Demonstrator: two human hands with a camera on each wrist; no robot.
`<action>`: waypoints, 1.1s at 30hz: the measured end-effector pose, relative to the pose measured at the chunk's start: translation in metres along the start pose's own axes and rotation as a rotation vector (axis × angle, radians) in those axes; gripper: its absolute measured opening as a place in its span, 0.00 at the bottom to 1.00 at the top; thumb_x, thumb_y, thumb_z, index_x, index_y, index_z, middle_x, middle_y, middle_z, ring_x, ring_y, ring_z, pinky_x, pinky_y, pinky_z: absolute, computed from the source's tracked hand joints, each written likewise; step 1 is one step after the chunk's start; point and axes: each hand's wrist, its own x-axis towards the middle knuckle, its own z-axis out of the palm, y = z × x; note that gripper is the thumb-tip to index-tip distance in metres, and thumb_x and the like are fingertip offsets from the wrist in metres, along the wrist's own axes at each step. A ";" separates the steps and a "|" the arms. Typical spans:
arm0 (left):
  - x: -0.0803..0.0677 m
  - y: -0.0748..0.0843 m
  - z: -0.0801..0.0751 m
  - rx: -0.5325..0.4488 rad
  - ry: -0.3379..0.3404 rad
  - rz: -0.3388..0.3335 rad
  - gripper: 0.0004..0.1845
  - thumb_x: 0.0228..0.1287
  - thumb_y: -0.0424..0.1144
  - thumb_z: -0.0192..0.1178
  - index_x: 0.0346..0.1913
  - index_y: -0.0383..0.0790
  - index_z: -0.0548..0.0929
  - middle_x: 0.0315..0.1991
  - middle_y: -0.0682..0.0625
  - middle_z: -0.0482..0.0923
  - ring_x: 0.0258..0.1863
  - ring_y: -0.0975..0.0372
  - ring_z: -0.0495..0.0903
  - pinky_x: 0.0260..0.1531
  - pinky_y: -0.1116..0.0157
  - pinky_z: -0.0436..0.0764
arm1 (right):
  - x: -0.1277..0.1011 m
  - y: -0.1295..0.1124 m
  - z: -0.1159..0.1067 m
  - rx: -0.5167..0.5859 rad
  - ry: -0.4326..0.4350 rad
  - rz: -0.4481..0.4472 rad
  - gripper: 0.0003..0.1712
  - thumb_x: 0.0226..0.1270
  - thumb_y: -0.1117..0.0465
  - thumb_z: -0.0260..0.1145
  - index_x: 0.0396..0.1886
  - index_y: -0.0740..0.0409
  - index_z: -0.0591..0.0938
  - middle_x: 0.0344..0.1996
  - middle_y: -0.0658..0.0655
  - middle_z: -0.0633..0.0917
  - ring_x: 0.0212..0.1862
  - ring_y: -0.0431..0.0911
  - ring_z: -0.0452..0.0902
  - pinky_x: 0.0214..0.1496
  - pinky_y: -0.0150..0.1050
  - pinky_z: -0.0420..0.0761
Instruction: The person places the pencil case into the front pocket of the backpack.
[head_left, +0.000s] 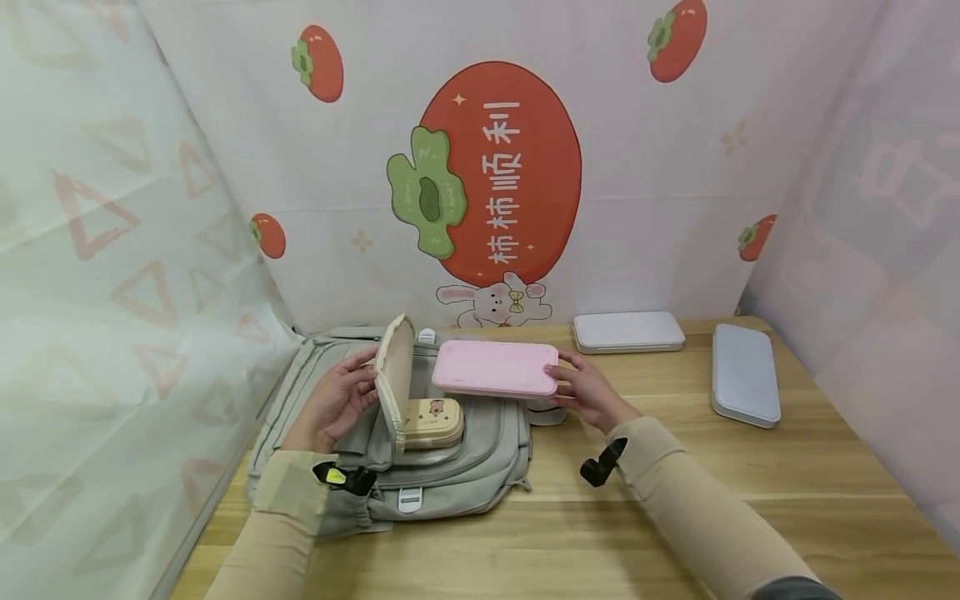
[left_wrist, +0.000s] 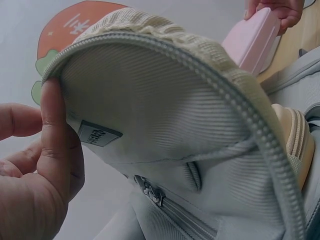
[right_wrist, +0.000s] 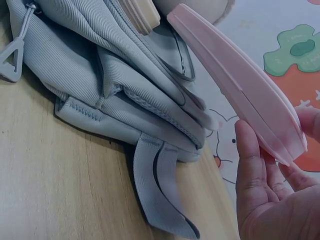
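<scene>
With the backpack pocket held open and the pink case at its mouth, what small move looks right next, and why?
Probably tilt the pink case down and slide it into the open pocket. The left hand already holds the pocket flap up on the grey backpack, the right hand holds the case by its end just above the opening, and a beige case already sits inside, so it likely goes in beside or on that one.

A staged recording booth is shown, not a lived-in room. A wooden desk (head_left: 675, 500) is enclosed on three sides by hung fabric sheets. The far backdrop (head_left: 675, 208) is printed with persimmons, Chinese characters and a cartoon rabbit; the left sheet (head_left: 112, 292) is printed with pale triangles. Two closed flat cases (head_left: 628, 332) (head_left: 744, 374) are laid out at the far right of the desk.
</scene>
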 end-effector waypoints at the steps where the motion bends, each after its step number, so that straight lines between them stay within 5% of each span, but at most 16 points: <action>1: 0.000 0.000 0.000 0.000 -0.002 0.002 0.19 0.79 0.23 0.45 0.61 0.45 0.76 0.40 0.51 0.83 0.33 0.67 0.83 0.33 0.72 0.82 | 0.001 0.000 0.002 0.002 0.003 0.004 0.38 0.81 0.62 0.59 0.83 0.58 0.55 0.39 0.56 0.82 0.34 0.43 0.85 0.37 0.37 0.86; 18: -0.002 0.000 -0.004 0.018 0.024 -0.009 0.25 0.80 0.23 0.45 0.76 0.33 0.62 0.42 0.52 0.82 0.34 0.68 0.82 0.33 0.72 0.82 | 0.018 0.004 0.025 -0.013 0.040 0.033 0.37 0.80 0.61 0.61 0.82 0.56 0.58 0.61 0.67 0.74 0.35 0.44 0.84 0.39 0.38 0.87; 27: -0.002 0.000 -0.006 0.013 0.020 0.009 0.22 0.79 0.22 0.44 0.71 0.38 0.68 0.39 0.52 0.82 0.33 0.67 0.82 0.33 0.72 0.82 | 0.022 0.006 0.039 -0.032 0.052 0.025 0.38 0.78 0.63 0.63 0.81 0.57 0.59 0.42 0.60 0.82 0.31 0.43 0.83 0.35 0.38 0.87; 33: -0.002 -0.001 -0.008 0.009 0.013 0.008 0.21 0.79 0.22 0.44 0.68 0.39 0.70 0.40 0.52 0.82 0.34 0.67 0.83 0.33 0.72 0.82 | 0.024 0.011 0.046 -0.020 0.057 0.040 0.37 0.78 0.63 0.64 0.81 0.58 0.60 0.38 0.58 0.81 0.29 0.42 0.82 0.32 0.37 0.86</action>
